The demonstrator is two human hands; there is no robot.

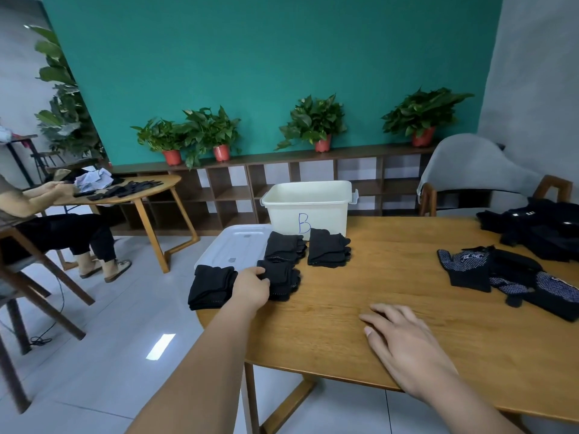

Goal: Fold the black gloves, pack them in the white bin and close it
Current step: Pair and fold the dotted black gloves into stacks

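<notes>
Four folded stacks (327,249) sit by the open white bin (313,211) — left hand (250,288) gripping one, right hand (407,343) flat on the tabletop (391,286) — while unfolded gloves (463,267) and the lid (238,242) wait.

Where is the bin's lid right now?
In the head view, the lid lies flat on the table at its far-left corner, left of the open white bin, beside the folded black gloves.
</notes>
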